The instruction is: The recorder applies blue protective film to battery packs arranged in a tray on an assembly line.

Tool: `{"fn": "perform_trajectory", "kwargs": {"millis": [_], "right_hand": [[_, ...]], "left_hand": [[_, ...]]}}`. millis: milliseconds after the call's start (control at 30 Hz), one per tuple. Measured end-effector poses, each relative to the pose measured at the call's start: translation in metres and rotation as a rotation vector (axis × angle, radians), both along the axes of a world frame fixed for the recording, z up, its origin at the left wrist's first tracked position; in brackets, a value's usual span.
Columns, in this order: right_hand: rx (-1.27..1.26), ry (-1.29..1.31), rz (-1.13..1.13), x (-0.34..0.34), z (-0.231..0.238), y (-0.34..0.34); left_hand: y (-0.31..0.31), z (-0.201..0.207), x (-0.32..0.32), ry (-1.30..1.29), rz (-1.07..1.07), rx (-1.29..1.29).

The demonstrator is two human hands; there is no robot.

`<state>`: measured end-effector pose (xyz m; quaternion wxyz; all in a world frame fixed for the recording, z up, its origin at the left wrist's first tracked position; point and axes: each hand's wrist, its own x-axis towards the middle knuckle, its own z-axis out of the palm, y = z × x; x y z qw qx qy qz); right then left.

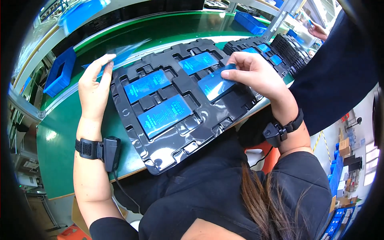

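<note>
A black moulded plastic tray point(160, 154) lies at a slant in front of me, partly over the front edge of the green bench. Flat blue phone batteries sit in its pockets: one far left point(147, 86), one near left point(165, 116) and one at the back point(198, 63). My right hand point(250, 72) pinches the corner of another blue battery point(216, 85), tilted over the tray's right side. Beyond the tray's left edge, my left hand point(97, 82) is raised, thumb and forefinger closed on what looks like a thin clear film point(126, 54).
To the right stands a second black tray point(240, 46) with batteries, beside a stack of black trays point(292, 54). Blue bins stand on the left point(61, 72) and at the back point(250, 23). Another person's hand point(318, 31) shows at the far right.
</note>
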<state>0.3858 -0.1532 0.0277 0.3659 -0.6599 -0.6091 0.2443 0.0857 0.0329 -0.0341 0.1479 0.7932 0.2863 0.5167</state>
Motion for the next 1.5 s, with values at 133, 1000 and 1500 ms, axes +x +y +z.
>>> {"fn": "perform_trajectory", "kwargs": {"millis": [133,1000,1500], "right_hand": [[-0.061,0.012,0.043,0.0027,-0.0001,0.0055],[-0.096,-0.048,0.032,0.0041,-0.0025,0.0051],[-0.096,0.006,0.003,0.0002,-0.0013,0.0020]], "left_hand": [[-0.0004,0.0005,0.0003,-0.010,0.000,0.016],[-0.0031,0.0034,0.0023,0.010,0.034,0.030],[-0.0035,0.0048,0.0025,0.022,0.045,0.043]]}}
